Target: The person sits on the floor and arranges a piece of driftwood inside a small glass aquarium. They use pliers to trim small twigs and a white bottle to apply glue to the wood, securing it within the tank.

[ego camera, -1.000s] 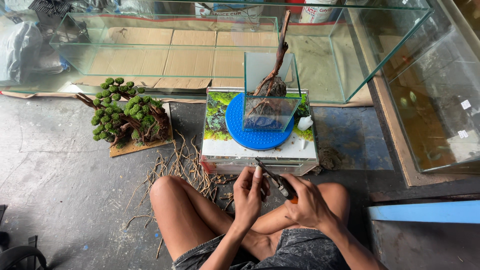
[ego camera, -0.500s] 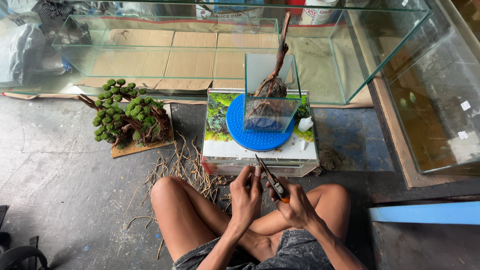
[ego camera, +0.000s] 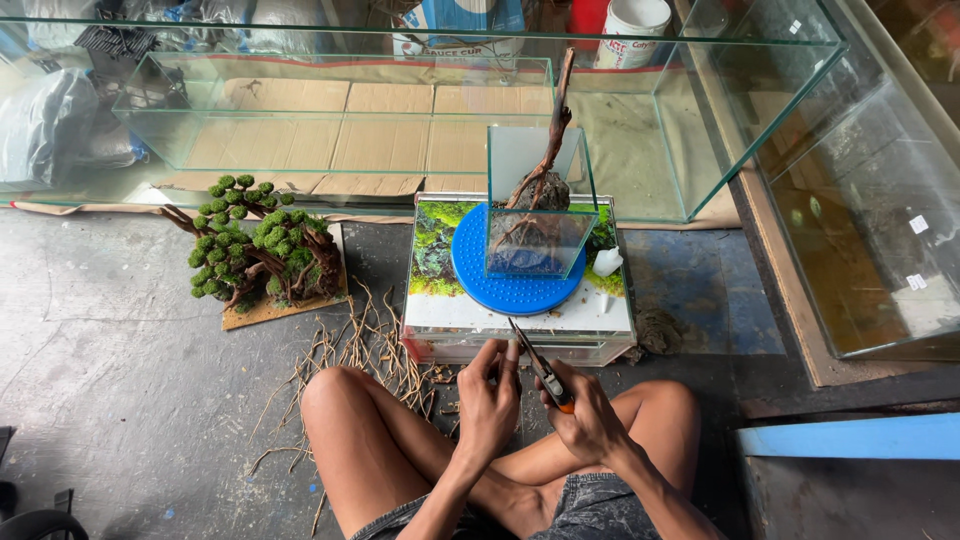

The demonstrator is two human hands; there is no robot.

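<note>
I sit cross-legged on the concrete floor. My right hand point(ego camera: 585, 420) grips pliers with orange handles point(ego camera: 540, 370), their jaws pointing up and left. My left hand point(ego camera: 488, 395) is raised beside the jaws, fingertips pinched at their tip; whatever it holds is too small to tell. Just beyond my hands stands a white box with a green printed top point(ego camera: 520, 315). On it lies a blue round turntable point(ego camera: 510, 290) carrying a small glass tank point(ego camera: 540, 215) with driftwood on a stone point(ego camera: 545, 165) inside.
A driftwood tree with green moss balls point(ego camera: 260, 255) stands on a board at left. Thin dry roots point(ego camera: 350, 355) lie scattered by my left knee. Large glass aquariums point(ego camera: 400, 110) line the back and right. A blue board point(ego camera: 850, 435) lies at right.
Both hands have lifted slightly and drawn closer together; the pliers now point more upright toward the box, and my left fingertips meet the jaws.
</note>
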